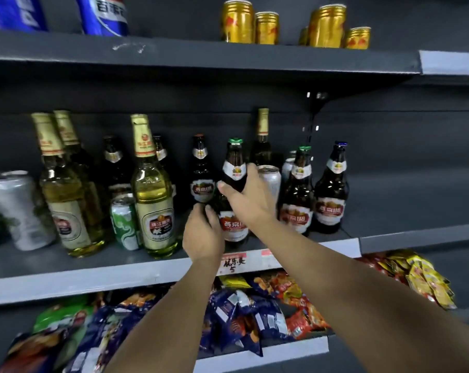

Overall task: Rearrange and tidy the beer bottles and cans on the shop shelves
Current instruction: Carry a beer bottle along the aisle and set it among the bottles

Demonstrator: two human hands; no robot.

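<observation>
A brown beer bottle with a green cap (234, 168) stands near the front of the middle shelf (93, 275). My right hand (248, 195) grips its shoulder, thumb in front. My left hand (202, 234) holds its lower body from the left, beside the red label. Another brown bottle (201, 179) stands just behind on the left. Two more brown bottles (298, 195) (331, 195) stand to the right, with silver cans (271, 179) between and behind. Clear gold-foil bottles (154, 195) (63, 200), a green can (123, 222) and a large silver can (18, 211) fill the left side.
The top shelf carries gold cans (237, 21) and blue cola bottles (104, 14). Snack bags (241, 313) crowd the shelf below. A handwritten price tag (232, 262) sits on the shelf edge under the bottle. The middle shelf's right part (405, 208) holds nothing.
</observation>
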